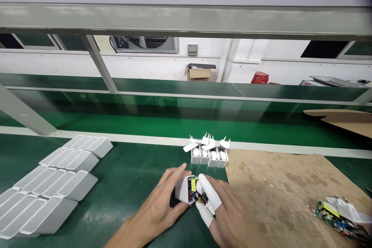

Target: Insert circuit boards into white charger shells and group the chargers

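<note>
My left hand (158,207) grips a white charger housing (182,190) lying on the green mat, fingers curled round its left side. A circuit board (193,193) with a yellow part sticks out of the housing's open end. My right hand (222,211), with white finger cots on two fingers, pinches that board at the opening. Just beyond my hands stands a short row of white housings (209,157) with plug parts (207,142) sticking up out of them.
Rows of empty white housings (49,190) lie at the left. A brown cardboard sheet (285,186) covers the bench at the right, with loose circuit boards and plug parts (343,217) near its right edge. A green conveyor belt (174,124) runs behind under a grey frame.
</note>
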`<action>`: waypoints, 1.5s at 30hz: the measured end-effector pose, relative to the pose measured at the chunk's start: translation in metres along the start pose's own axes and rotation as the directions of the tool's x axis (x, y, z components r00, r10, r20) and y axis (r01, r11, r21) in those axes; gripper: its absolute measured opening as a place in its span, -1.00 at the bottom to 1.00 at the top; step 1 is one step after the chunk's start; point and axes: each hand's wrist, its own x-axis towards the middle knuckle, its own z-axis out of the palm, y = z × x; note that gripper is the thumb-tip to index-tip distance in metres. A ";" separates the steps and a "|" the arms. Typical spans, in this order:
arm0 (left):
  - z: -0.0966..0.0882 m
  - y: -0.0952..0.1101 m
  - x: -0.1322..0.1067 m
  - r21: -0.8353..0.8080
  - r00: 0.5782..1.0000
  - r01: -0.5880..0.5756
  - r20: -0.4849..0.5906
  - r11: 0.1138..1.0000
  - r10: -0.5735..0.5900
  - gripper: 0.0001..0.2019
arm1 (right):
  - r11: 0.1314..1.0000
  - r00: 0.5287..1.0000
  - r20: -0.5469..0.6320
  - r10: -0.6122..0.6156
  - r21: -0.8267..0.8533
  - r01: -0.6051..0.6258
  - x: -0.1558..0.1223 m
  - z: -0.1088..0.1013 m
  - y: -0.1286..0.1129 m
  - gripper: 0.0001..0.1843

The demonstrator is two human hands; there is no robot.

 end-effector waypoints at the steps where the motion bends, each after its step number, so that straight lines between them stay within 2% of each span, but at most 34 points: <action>1: 0.001 0.000 0.000 0.009 1.000 0.001 -0.006 1.000 -0.001 -0.13 | 1.000 1.000 -0.003 -0.007 -0.006 0.007 -0.001 0.001 0.000 -0.37; 4: 0.002 -0.001 0.000 0.044 1.000 -0.007 -0.010 0.999 0.008 -0.11 | 1.000 1.000 -0.003 -0.026 0.005 0.026 -0.004 0.005 0.000 -0.43; 7: 0.003 -0.001 -0.002 -0.029 0.996 0.029 0.079 0.999 -0.027 -0.09 | 0.977 0.997 0.000 0.082 0.200 -0.080 -0.006 0.005 0.002 -0.45; 9: 0.002 0.000 -0.003 -0.106 0.987 0.077 0.149 0.991 -0.061 -0.10 | 0.892 0.978 0.065 0.201 0.400 -0.210 -0.007 0.004 0.005 -0.49; 11: 0.000 0.000 -0.004 -0.132 0.981 0.114 0.172 0.985 -0.091 -0.16 | 0.815 0.956 0.128 0.263 0.502 -0.291 -0.009 0.005 0.008 -0.56; 14: -0.002 0.001 -0.002 -0.174 0.983 0.145 0.137 0.974 -0.122 -0.22 | 0.815 0.950 0.190 0.249 0.490 -0.311 -0.011 0.014 0.010 -0.54; 17: -0.005 0.005 0.001 -0.317 0.981 0.192 0.096 0.929 -0.170 -0.30 | 0.818 0.947 0.259 0.189 0.491 -0.298 -0.014 0.028 0.010 -0.47; 20: -0.007 0.009 0.002 -0.386 0.967 0.255 0.091 0.887 -0.238 -0.35 | 0.820 0.974 0.179 0.138 0.530 -0.214 -0.019 0.042 0.010 -0.46; 24: -0.008 0.007 -0.002 -0.356 0.948 0.320 0.115 0.878 -0.299 -0.19 | 0.862 0.991 0.107 0.084 0.492 -0.126 -0.027 0.050 0.013 -0.43; 28: -0.005 0.001 -0.005 -0.339 0.954 0.297 0.067 0.893 -0.292 0.06 | 0.878 0.992 0.046 0.117 0.462 -0.125 -0.019 0.035 0.011 -0.46; 30: -0.003 0.000 -0.005 -0.333 0.968 0.241 0.016 0.912 -0.250 0.15 | 0.868 0.989 0.070 0.129 0.475 -0.147 -0.011 0.026 0.008 -0.52; 32: -0.002 0.001 -0.003 -0.311 0.982 0.170 -0.028 0.935 -0.187 0.19 | 0.849 0.982 0.159 0.101 0.500 -0.168 -0.006 0.024 0.006 -0.59; 35: 0.000 0.004 -0.001 -0.228 0.988 0.137 -0.038 0.964 -0.150 -0.01 | 0.828 0.967 0.241 0.087 0.521 -0.205 -0.007 0.030 0.005 -0.64; 38: 0.000 0.007 -0.002 -0.171 0.992 0.119 -0.018 0.978 -0.124 -0.23 | 0.834 0.975 0.159 0.158 0.508 -0.218 -0.013 0.038 0.005 -0.58; 41: -0.003 0.010 -0.003 -0.174 0.996 0.077 -0.023 0.982 -0.082 -0.32 | 0.839 0.973 0.163 0.163 0.497 -0.224 -0.016 0.039 0.005 -0.53; 43: -0.004 0.010 -0.003 -0.182 0.997 0.074 -0.022 0.981 -0.079 -0.37 | 0.823 0.969 0.199 0.144 0.519 -0.229 -0.015 0.037 0.005 -0.58; 45: -0.005 0.010 -0.003 -0.183 0.996 0.089 -0.016 0.979 -0.093 -0.40 | 0.780 0.953 0.231 0.194 0.553 -0.293 -0.015 0.036 0.005 -0.62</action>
